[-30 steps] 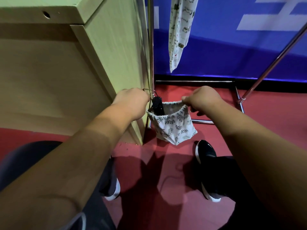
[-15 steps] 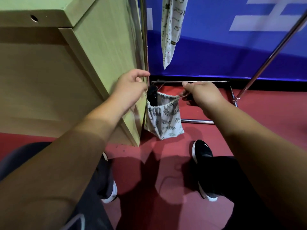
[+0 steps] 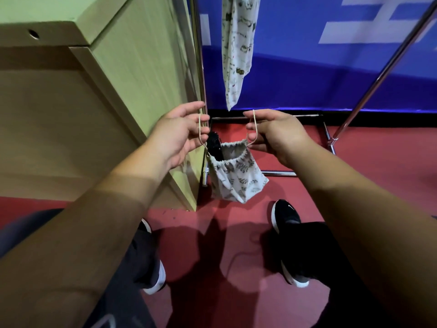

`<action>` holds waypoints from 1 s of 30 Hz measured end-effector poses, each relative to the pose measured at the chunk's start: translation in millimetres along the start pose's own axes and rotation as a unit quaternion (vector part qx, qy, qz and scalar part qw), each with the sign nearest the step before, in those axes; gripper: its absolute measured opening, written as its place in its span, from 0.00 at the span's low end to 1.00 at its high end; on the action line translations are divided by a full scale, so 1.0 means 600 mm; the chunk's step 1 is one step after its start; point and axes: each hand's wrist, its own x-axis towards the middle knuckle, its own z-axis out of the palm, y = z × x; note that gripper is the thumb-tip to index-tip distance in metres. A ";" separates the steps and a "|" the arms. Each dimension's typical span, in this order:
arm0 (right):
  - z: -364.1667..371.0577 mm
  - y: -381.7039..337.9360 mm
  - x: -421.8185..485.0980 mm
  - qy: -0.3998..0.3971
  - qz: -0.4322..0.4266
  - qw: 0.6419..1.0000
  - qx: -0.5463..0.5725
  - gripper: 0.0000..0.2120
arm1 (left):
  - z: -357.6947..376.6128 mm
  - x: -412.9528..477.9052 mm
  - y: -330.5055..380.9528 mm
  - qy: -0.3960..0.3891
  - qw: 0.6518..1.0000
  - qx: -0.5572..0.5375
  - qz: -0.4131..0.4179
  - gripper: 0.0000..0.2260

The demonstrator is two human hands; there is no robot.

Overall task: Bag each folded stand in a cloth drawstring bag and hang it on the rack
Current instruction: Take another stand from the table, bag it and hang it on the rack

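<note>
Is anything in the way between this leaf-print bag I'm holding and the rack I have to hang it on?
Partly. The left hand and right hand hold the leaf-print bag by its drawstring beside the rack pole. An already hung bag dangles just above the gap between them. The top rail is out of view.

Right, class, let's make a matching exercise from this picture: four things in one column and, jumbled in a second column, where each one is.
Things
1. stand
2. leaf bag
3. long bag
4. right shoe

Places
A. on the red floor
B. hanging by its cords from the left hand and right hand
C. poking out of a bag's mouth
D. hanging high up in front of the blue wall

Pairs: 1-C, 2-B, 3-D, 4-A
</note>
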 end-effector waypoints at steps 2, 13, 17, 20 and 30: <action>-0.002 0.001 0.001 -0.002 -0.010 1.000 0.009 0.09 | -0.002 0.000 -0.009 -0.023 0.999 -0.030 -0.019 0.28; 0.000 0.001 0.005 0.062 -0.030 0.996 -0.052 0.16 | 0.006 -0.005 -0.014 -0.010 0.911 0.385 0.147 0.20; 0.002 0.005 0.006 0.054 -0.017 0.996 -0.071 0.20 | 0.006 -0.014 -0.017 0.018 0.816 0.531 0.228 0.24; 0.005 0.001 0.004 0.063 -0.008 0.996 -0.070 0.23 | -0.003 -0.011 -0.014 0.046 0.759 0.589 0.274 0.29; 0.014 0.005 0.006 0.071 0.002 0.992 -0.103 0.28 | 0.009 -0.014 0.016 0.035 0.998 -0.054 -0.018 0.22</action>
